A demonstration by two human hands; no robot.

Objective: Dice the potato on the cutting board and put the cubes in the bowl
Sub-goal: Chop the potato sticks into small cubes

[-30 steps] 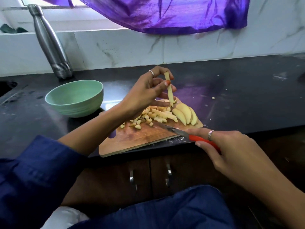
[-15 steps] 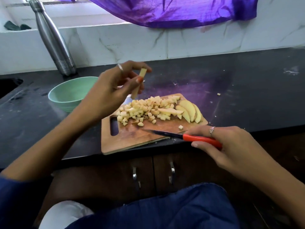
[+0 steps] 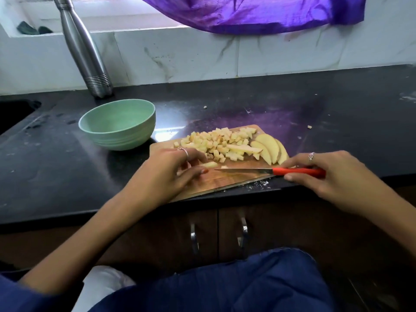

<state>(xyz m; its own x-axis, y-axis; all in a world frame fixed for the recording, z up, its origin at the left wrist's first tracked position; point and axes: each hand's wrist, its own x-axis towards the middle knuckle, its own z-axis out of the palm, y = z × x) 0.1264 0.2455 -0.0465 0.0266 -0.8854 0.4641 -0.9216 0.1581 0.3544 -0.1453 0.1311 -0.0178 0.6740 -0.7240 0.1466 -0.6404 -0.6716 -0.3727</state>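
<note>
Here I see one wooden cutting board [image 3: 227,180] lying on the black stone counter [image 3: 67,167], close to its front edge. One pale green round bowl [image 3: 118,123] stands just to the left of the board, near its back corner, and I see nothing in it. One tall steel bottle [image 3: 84,49] stands behind the bowl by the white wall.

On the board I see one pile of small yellow potato cubes [image 3: 217,140], too many for me to count. To the right of the pile lie three curved potato slices [image 3: 271,149], leaning on each other. One long potato stick [image 3: 244,149] lies across the near side of the pile.

My left hand [image 3: 171,172] rests low on the board. Its fingers curl around one short potato stick [image 3: 209,164] and pin it down flat. My right hand [image 3: 331,174] grips one knife with a red handle [image 3: 298,171]. The fingers wrap tight on the handle. The blade lies almost flat over the board, and its tip points at the stick under my left hand. I cannot tell if the blade touches it.

Two little potato bits [image 3: 309,126] sit on the counter behind the board.
</note>
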